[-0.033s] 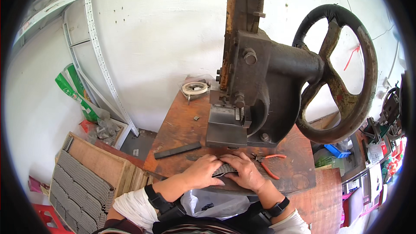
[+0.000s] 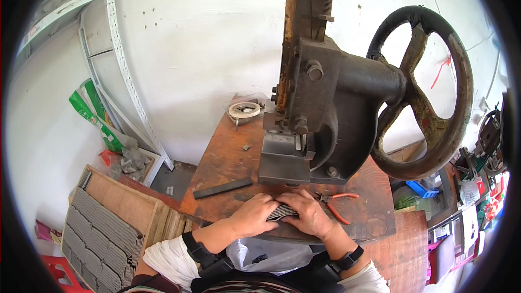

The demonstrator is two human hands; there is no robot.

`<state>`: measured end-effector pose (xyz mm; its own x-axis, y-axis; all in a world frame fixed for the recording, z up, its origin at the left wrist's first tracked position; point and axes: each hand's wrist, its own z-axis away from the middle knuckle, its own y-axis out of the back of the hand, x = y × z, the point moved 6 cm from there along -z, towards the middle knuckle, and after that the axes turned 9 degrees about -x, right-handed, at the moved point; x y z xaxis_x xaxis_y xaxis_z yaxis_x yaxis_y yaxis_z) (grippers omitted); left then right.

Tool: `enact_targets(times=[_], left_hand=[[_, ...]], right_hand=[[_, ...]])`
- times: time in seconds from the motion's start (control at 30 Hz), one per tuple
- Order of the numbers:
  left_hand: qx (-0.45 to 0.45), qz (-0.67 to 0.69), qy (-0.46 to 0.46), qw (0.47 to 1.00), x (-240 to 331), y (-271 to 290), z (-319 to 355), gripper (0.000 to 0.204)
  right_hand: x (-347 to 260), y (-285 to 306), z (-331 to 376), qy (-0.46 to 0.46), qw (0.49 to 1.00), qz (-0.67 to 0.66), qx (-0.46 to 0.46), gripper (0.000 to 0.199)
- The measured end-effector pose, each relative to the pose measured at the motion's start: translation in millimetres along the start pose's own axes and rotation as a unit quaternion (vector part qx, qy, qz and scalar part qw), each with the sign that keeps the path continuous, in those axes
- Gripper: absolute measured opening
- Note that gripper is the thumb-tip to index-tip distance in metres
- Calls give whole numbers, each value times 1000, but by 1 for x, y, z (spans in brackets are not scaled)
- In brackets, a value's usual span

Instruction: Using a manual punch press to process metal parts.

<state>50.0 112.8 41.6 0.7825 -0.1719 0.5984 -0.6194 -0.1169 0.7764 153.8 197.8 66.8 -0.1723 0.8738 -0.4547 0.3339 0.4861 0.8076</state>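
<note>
Between my two hands sits a small stack of thin dark-grey strips (image 2: 281, 213), their edges showing as fine stripes. My left hand (image 2: 251, 215) is closed on its left end. With the fingers curled over the top, my right hand (image 2: 307, 216) grips the other end. Both hands are at the front edge of the wooden table (image 2: 217, 154), just before the base of a dark metal hand press (image 2: 312, 89). My fingers hide part of the stack. Red-handled pliers (image 2: 337, 207) lie right of my right hand, and a flat dark bar (image 2: 223, 188) lies beyond my left hand.
The press's large handwheel (image 2: 462, 76) stands out to the right. A roll of pale tape (image 2: 244, 110) lies at the table's back. At left, a wooden tray (image 2: 116, 184) holds rows of stacked grey strips (image 2: 100, 233). A whitish plastic bag (image 2: 271, 258) hangs below the table edge.
</note>
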Motion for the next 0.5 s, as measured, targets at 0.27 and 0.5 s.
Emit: enact_targets(times=[0.27,0.5], left_hand=[[134,-14,8,991,1,4,17,40],[150,21,21,988,-1,10,21,37]], right_hand=[[6,-4,16,-98,995,34,-6,45],[2,-3,8,-104,994,-3,38,41]])
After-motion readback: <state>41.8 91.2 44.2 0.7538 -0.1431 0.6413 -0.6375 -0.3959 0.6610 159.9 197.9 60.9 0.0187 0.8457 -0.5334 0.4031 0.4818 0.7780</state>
